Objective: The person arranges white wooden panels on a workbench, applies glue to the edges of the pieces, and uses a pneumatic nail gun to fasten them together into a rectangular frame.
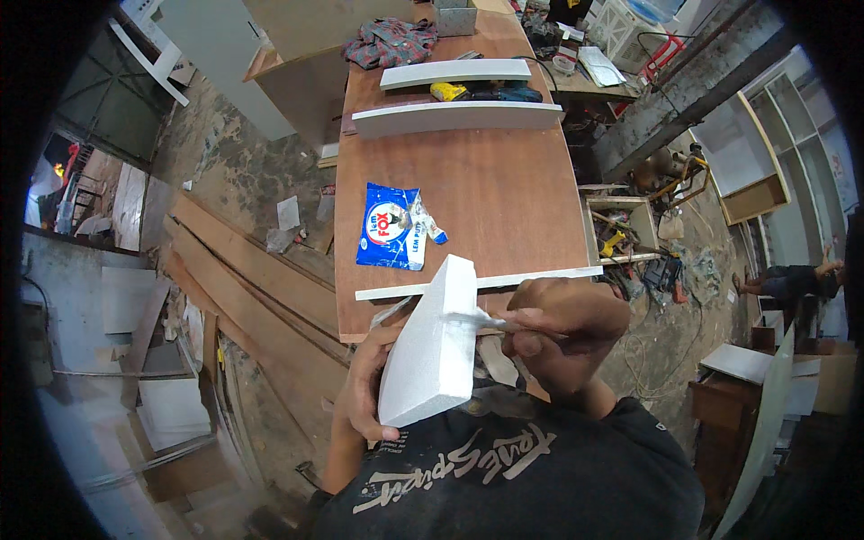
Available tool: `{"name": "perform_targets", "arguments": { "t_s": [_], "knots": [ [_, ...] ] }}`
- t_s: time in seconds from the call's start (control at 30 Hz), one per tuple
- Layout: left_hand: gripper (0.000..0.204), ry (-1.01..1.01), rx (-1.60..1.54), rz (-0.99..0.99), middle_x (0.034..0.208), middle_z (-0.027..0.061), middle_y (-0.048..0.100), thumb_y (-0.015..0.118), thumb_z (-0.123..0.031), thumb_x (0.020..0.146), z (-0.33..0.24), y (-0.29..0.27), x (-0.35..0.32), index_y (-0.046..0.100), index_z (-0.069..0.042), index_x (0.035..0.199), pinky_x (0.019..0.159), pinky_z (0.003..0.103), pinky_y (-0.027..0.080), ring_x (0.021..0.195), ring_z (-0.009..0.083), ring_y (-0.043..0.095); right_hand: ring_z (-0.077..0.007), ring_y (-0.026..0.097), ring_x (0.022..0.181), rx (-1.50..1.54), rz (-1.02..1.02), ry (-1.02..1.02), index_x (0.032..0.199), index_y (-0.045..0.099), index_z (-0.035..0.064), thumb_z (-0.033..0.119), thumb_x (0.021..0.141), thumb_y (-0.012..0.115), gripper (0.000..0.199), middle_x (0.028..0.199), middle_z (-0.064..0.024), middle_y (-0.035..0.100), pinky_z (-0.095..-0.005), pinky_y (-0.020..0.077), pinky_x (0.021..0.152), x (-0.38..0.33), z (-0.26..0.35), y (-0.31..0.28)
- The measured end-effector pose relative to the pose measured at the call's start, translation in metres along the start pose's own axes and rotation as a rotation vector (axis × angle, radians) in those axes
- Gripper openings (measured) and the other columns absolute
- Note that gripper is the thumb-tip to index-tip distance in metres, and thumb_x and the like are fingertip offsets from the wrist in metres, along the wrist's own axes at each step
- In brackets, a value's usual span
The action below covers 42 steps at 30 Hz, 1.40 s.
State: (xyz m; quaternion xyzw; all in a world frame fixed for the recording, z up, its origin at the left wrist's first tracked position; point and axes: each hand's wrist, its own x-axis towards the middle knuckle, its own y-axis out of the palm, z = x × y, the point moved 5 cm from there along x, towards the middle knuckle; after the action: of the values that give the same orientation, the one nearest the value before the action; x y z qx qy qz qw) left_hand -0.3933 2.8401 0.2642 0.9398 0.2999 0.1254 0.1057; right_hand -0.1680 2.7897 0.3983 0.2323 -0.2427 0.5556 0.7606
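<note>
- Left hand (364,387): raised, fingers curled firmly about the left side of the white board (427,360); some fingertips hidden behind it.
- Blue packet (391,229): on the tabletop (495,198), beyond the left fingers.
- White board: tilted, between both hands' fingers.
- Thin implement (490,322): touching the board's edge; kind unclear.
- Right hand (574,333): wrist bent, fingers pinched around the implement, partly covering it.

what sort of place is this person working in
Probably a woodworking or furniture workshop: long wooden boards lie on the floor, a pale shelf unit stands at the right, and the left hand grips a white board.
</note>
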Motion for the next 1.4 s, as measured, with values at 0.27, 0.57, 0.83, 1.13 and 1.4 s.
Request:
{"name": "perform_targets", "arguments": {
  "t_s": [0.27,0.57,0.83,1.13,1.4],
  "knots": [
    [0.115,0.034,-0.005,0.025,0.149,0.0238,0.043,0.088,-0.052,0.053,-0.006,0.006,0.002,0.041,0.002,0.142,0.111,0.042,0.029,0.136,0.0313,0.044,-0.0175,0.065,0.061,0.031,-0.371,0.209,0.094,0.067,-0.0046,0.002,0.089,0.068,0.008,0.079,-0.0142,0.067,-0.0301,0.0529,0.055,-0.002,-0.032,-0.022],
    [0.117,0.053,0.026,-0.005,0.148,0.0232,0.045,0.088,-0.053,0.051,0.005,-0.003,-0.005,0.041,0.004,0.141,0.111,0.04,0.03,0.134,0.0298,0.046,-0.0161,0.071,0.073,0.135,-0.34,0.315,0.101,0.067,-0.01,0.002,0.091,0.071,0.016,0.087,-0.0172,0.071,-0.0282,0.0596,0.069,-0.011,-0.035,-0.004],
    [0.117,-0.032,-0.099,-0.141,0.143,0.0221,0.048,0.087,-0.053,0.049,0.01,0.003,-0.01,0.042,0.004,0.141,0.109,0.041,0.032,0.132,0.0299,0.047,-0.0173,0.072,0.075,0.184,-0.356,0.337,0.101,0.066,-0.0103,0.0,0.091,0.069,0.015,0.088,-0.0177,0.071,-0.0281,0.0592,0.068,-0.014,-0.038,-0.001],
    [0.117,-0.044,0.018,-0.099,0.132,0.018,0.054,0.088,-0.051,0.049,0.005,-0.002,-0.008,0.042,0.006,0.141,0.106,0.037,0.035,0.124,0.0272,0.052,-0.0175,0.071,0.072,0.185,-0.358,0.318,0.102,0.066,-0.009,0.001,0.091,0.069,0.015,0.088,-0.0185,0.071,-0.0285,0.0596,0.065,-0.012,-0.033,-0.003],
    [0.116,-0.025,0.072,-0.124,0.132,0.0174,0.054,0.087,-0.05,0.049,0.002,-0.005,-0.002,0.044,0.006,0.141,0.106,0.037,0.035,0.123,0.0273,0.052,-0.0164,0.07,0.07,0.181,-0.328,0.335,0.102,0.066,-0.0087,0.003,0.092,0.07,0.016,0.087,-0.018,0.071,-0.0298,0.059,0.064,-0.011,-0.027,-0.005]
  ]
}}
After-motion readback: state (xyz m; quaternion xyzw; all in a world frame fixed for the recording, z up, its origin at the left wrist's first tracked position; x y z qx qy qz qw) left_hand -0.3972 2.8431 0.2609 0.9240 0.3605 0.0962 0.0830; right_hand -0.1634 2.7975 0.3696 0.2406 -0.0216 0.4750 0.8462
